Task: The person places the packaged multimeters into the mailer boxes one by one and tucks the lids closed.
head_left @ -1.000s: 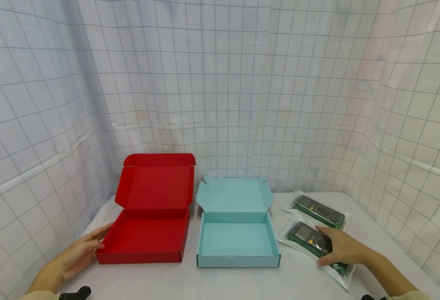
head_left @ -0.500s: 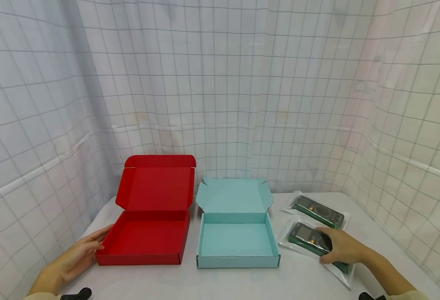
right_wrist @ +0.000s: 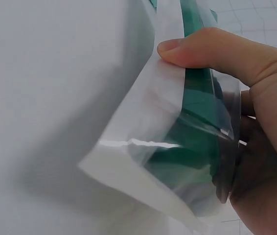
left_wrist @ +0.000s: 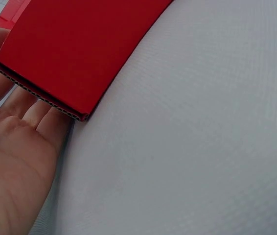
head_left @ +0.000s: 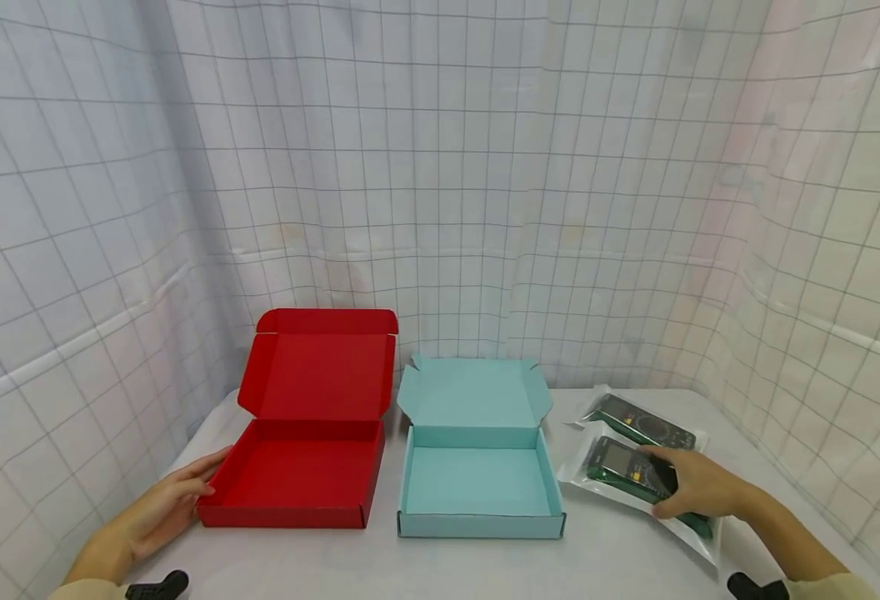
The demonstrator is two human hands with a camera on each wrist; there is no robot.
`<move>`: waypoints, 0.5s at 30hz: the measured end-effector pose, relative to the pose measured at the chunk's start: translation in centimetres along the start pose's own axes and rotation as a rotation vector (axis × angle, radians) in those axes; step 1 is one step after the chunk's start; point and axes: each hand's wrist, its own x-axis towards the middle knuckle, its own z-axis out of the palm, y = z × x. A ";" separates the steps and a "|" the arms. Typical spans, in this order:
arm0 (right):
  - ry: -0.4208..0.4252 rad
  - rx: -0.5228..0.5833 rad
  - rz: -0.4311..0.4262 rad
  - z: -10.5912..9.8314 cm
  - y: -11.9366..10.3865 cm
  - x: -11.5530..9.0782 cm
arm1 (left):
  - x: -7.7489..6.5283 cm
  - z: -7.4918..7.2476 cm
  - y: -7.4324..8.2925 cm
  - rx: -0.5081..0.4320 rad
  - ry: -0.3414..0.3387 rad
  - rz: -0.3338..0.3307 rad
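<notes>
My left hand is at the near left corner of the open red cardboard box. Its thumb lies at the corner's rim and its fingers sit against the outer left wall, partly hidden in the left wrist view. My right hand grips a bagged multimeter, thumb on the near long edge and fingers over the far side. In the right wrist view the clear bag tilts, its white edge casting a shadow on the cloth. A second bagged multimeter lies just behind it.
An open light blue cardboard box stands between the red box and the multimeters, its lid leaning back. White cloth covers the table. Gridded white curtains enclose the back and both sides.
My right hand and the gripped multimeter have shifted slightly right, and the bag tilts up a little. The left hand stays at the red box. The head view has turned slightly.
</notes>
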 end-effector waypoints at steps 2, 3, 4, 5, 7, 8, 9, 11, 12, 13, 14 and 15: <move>-0.002 0.008 0.009 -0.4 -0.2 0.2 | 0.0 0.0 0.0 -0.013 -0.027 0.011; -0.004 0.007 0.010 -0.6 -0.3 0.3 | 0.0 0.0 0.0 -0.021 -0.042 0.016; -0.006 0.006 0.014 -0.8 -0.4 0.5 | 0.0 0.0 0.0 -0.028 -0.055 0.020; -0.005 -0.003 0.019 -1.0 -0.5 0.6 | 0.0 0.0 0.0 -0.035 -0.065 0.022; -0.002 -0.017 0.025 -1.4 -0.8 0.9 | 0.0 0.1 -0.1 -0.044 -0.074 0.024; -0.002 -0.016 0.026 -1.6 -1.0 1.1 | 0.0 0.1 -0.1 -0.045 -0.073 0.023; -0.002 -0.014 0.027 -1.8 -1.1 1.2 | 0.0 0.1 -0.1 -0.042 -0.071 0.024; 0.004 -0.016 0.035 -2.1 -1.3 1.5 | 0.0 0.1 -0.1 -0.039 -0.066 0.026; 0.003 -0.013 0.039 -2.3 -1.5 1.7 | 0.0 0.1 -0.1 -0.039 -0.066 0.027; 0.002 -0.008 0.046 -2.5 -1.6 1.8 | 0.0 0.1 -0.1 -0.041 -0.068 0.027; 0.001 -0.006 0.048 -2.6 -1.7 2.0 | 0.0 0.1 -0.1 -0.046 -0.070 0.027; 0.000 -0.006 0.049 -2.7 -1.8 2.1 | 0.0 0.2 -0.1 -0.051 -0.072 0.026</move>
